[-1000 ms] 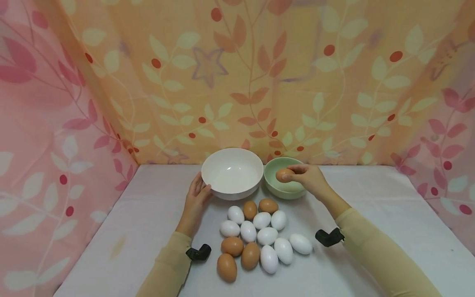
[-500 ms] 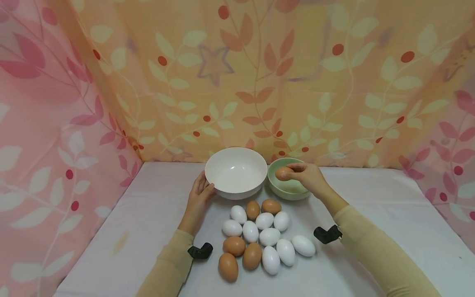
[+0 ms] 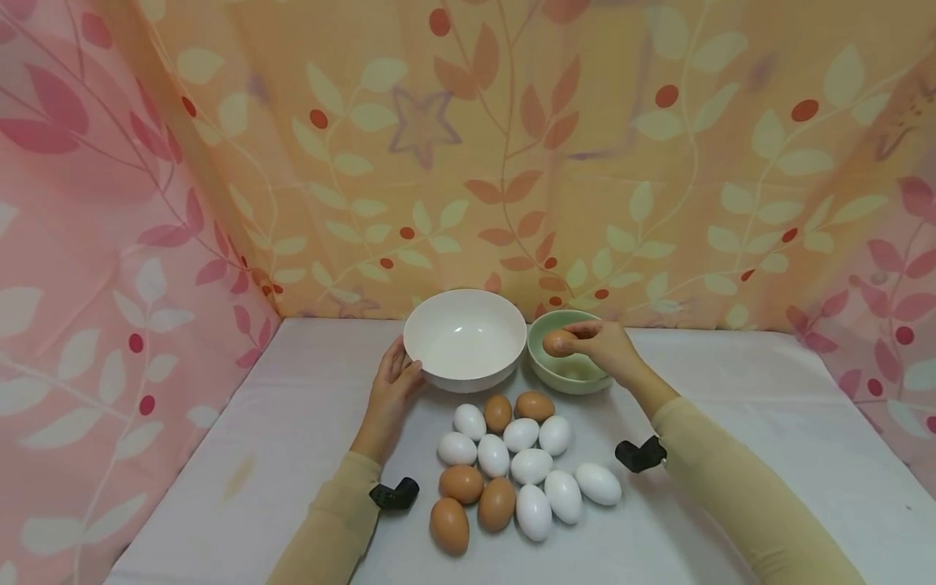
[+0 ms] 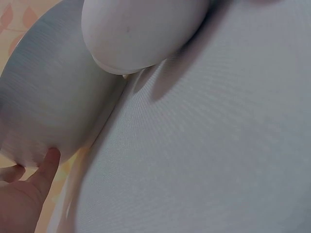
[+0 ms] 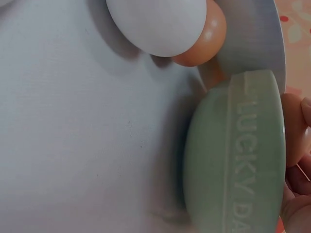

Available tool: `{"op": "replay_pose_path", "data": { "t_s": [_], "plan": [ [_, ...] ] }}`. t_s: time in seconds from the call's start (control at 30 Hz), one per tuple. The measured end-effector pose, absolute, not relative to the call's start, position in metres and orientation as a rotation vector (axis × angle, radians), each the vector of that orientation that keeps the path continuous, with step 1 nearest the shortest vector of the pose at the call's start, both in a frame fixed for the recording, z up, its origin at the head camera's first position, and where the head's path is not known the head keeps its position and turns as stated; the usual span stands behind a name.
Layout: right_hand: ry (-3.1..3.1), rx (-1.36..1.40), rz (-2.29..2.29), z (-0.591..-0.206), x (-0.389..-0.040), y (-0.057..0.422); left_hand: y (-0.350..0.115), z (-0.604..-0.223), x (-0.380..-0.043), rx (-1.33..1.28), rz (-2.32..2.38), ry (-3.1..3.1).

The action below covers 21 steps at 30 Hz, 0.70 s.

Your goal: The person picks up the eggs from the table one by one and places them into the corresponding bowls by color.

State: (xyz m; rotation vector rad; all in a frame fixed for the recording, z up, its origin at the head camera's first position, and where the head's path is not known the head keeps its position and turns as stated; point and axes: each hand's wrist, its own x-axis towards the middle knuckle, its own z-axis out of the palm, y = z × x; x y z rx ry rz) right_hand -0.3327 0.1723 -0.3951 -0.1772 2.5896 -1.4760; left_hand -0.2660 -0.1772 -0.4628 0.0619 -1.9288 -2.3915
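Note:
Over the open top of the green bowl (image 3: 570, 380), my right hand (image 3: 610, 351) pinches a brown egg (image 3: 558, 343) between thumb and fingers. The right wrist view shows the egg (image 5: 293, 128) just past the bowl's rim, and raised lettering on the green bowl (image 5: 238, 160). At the left side of the larger white bowl (image 3: 465, 341), my left hand (image 3: 387, 398) rests its thumb and fingers along the outer wall. Its fingers (image 4: 48, 167) touch that wall in the left wrist view. Both bowls stand upright, side by side.
Several white eggs (image 3: 531, 466) and brown eggs (image 3: 496, 504) lie loose on the white cloth (image 3: 314, 390) in front of the bowls. A patterned curtain (image 3: 475, 162) hangs right behind the bowls, and pink fabric (image 3: 124, 284) closes the left side.
The head view has shifted slightly. My right hand and the brown egg have moved a little left over the green bowl. The left hand stays at the white bowl.

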Motion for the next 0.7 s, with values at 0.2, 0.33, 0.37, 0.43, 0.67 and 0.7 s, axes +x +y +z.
{"op": "replay_pose_path", "data": {
  "t_s": [0.2,0.33,0.37,0.43,0.67,0.7],
  "plan": [
    [2.607,-0.181,-1.427,-0.4,-0.337,0.173,-0.177,-0.463,-0.266,0.062,-2.396,-1.918],
    [2.614,-0.197,-1.397,-0.402,-0.34,0.172,-0.177,-0.462,-0.266,0.063,-2.385,-1.927],
    [2.611,-0.193,-1.395,-0.402,-0.34,0.172,-0.176,-0.462,-0.266,0.065,-2.385,-1.929],
    [2.604,-0.193,-1.386,-0.403,-0.34,0.171,-0.176,-0.462,-0.266,0.062,-2.38,-1.934],
    [2.585,-0.163,-1.363,-0.407,-0.342,0.169,-0.176,-0.463,-0.266,0.072,-2.39,-1.924],
    [2.588,-0.165,-1.358,-0.407,-0.342,0.169,-0.176,-0.463,-0.266,0.071,-2.388,-1.924]
  ]
}}
